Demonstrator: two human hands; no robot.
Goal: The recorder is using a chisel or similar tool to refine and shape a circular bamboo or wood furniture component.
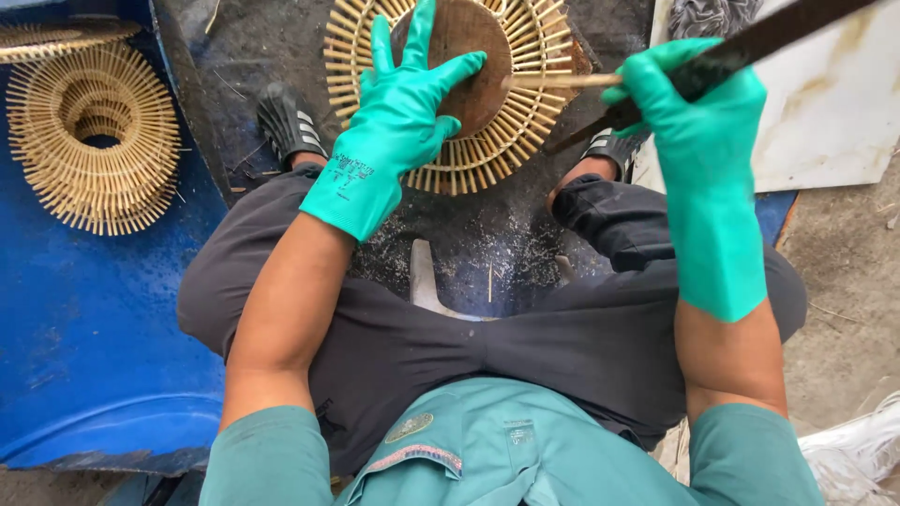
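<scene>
Progress is judged near complete on the bamboo wheel (pixel 487 112) lying on the ground between the feet: spokes are fitted almost all round its wooden disc (pixel 469 56). The left hand (pixel 403 103) is spread flat on it, gripping nothing. The right hand (pixel 694 94) is closed on a dark blade (pixel 750 42) beside a loose stick (pixel 562 81). A stack of finished wheels (pixel 94 136) is seen on the blue drum (pixel 84 328); their number cannot be told.

Dark, gritty ground (pixel 253 56) speckled with pale shavings fills the upper middle of the frame. A blue plastic surface (pixel 84 319) covers the left side, scuffed and dusty. At upper right lies a stained white board (pixel 825 112), with bare grey concrete floor (pixel 844 281) below it in daylight.
</scene>
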